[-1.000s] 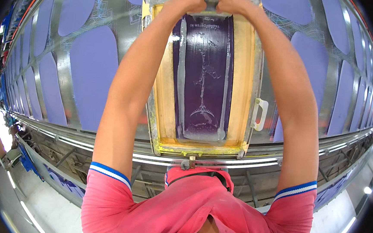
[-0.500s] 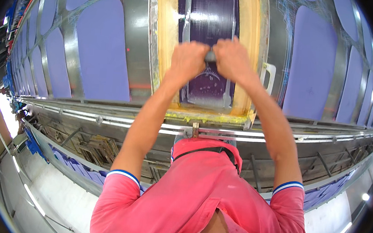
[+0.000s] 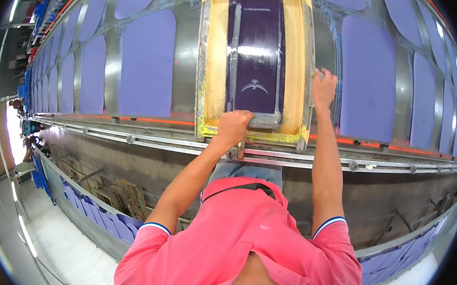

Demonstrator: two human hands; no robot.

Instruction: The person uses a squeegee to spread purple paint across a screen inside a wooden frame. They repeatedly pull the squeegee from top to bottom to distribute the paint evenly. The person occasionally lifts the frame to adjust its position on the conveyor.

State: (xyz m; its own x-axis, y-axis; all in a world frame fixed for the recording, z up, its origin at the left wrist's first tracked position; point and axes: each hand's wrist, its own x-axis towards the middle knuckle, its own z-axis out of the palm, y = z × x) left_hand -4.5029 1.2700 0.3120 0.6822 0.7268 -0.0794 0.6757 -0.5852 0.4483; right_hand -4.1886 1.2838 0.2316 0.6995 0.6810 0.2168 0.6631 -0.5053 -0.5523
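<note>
A screen printing frame (image 3: 202,61) with a yellow inner border (image 3: 218,62) and a dark purple mesh panel (image 3: 253,54) bearing a small pale crescent design lies over the long bench. My left hand (image 3: 233,125) is closed on a metal squeegee bar (image 3: 263,119) at the panel's near end. My right hand (image 3: 324,88) is at the frame's right side, its fingers curled on the side handle (image 3: 316,75), which it mostly hides.
Rows of lavender cut pieces (image 3: 146,62) lie either side on the dark bench (image 3: 185,76). Metal rails (image 3: 375,167) run along the front edge. More lavender pieces (image 3: 89,207) sit on a lower rack behind me, beside some stacked frames (image 3: 124,199).
Both hands drew from the panel's far end toward me along with the squeegee. My right hand then left it for the right side handle, while my left stayed on the bar.
</note>
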